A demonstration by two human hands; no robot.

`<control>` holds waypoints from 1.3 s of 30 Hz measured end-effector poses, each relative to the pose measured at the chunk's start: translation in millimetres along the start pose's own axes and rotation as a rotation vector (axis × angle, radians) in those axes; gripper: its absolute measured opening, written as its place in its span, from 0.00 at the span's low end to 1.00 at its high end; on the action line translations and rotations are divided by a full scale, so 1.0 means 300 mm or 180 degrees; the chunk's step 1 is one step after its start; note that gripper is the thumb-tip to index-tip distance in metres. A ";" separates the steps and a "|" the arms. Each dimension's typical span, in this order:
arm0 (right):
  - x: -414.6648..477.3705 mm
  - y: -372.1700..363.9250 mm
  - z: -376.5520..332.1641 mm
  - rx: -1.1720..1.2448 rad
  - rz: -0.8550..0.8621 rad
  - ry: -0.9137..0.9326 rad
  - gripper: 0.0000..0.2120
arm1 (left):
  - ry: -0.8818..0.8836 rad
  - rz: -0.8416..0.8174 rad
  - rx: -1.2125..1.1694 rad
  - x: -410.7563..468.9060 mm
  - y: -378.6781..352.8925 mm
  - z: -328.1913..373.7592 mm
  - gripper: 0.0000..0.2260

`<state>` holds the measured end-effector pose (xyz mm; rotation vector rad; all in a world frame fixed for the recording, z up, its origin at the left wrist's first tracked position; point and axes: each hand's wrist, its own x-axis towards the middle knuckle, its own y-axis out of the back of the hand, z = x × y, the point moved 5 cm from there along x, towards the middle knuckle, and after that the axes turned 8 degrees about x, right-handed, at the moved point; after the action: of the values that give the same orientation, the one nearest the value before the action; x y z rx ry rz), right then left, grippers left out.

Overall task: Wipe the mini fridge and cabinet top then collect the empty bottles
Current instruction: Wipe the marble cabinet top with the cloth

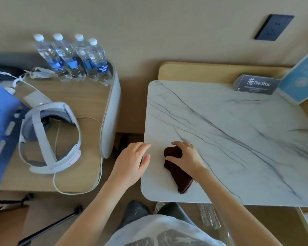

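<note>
A white marble-patterned cabinet top (238, 139) fills the right half of the view. My right hand (187, 156) presses a dark brown cloth (179, 173) onto its near left part. My left hand (132, 162) rests with fingers spread on the top's left edge and holds nothing. Several clear water bottles (73, 57) with white caps and blue labels stand in a row at the back of the wooden desk on the left. A crumpled clear plastic bottle (209, 217) lies low down, below the front edge of the marble top.
A white headset (50, 139) with a cable lies on the wooden desk (89, 96), next to a blue folder (0, 132). A dark "The Shop" card stand (258, 84) and a blue sign (300, 79) sit at the cabinet's back right. A dark wall socket (274, 27) is above.
</note>
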<state>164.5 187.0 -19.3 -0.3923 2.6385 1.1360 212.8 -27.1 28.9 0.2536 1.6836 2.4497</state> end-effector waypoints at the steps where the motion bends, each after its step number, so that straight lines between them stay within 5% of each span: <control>1: -0.019 0.006 0.016 -0.0041 0.0172 -0.0114 0.30 | -0.0047 -0.0043 -0.0005 0.003 -0.004 -0.011 0.20; 5: -0.082 0.017 0.064 0.0219 0.0609 -0.0398 0.28 | -0.0208 -0.0176 -0.0020 0.020 -0.022 -0.049 0.24; 10: -0.133 -0.028 0.010 0.0143 0.1333 0.0075 0.20 | -0.0369 -0.0178 -0.0029 0.030 -0.023 -0.067 0.24; 16: -0.155 -0.059 -0.007 0.0099 0.1573 0.0409 0.11 | -0.0452 -0.0188 -0.0105 0.017 -0.031 -0.079 0.22; 26: -0.198 -0.027 -0.070 -0.0343 0.1382 0.0885 0.08 | -0.0483 -0.0048 -0.0200 0.012 -0.027 -0.108 0.15; 39: -0.179 0.200 -0.121 0.1616 0.1153 0.0183 0.13 | -0.0360 0.0231 -0.0261 0.072 0.052 -0.113 0.14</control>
<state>190.3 208.0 62.5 0.1592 2.9896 0.4928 183.5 -58.7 32.6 0.4409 1.5505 2.4974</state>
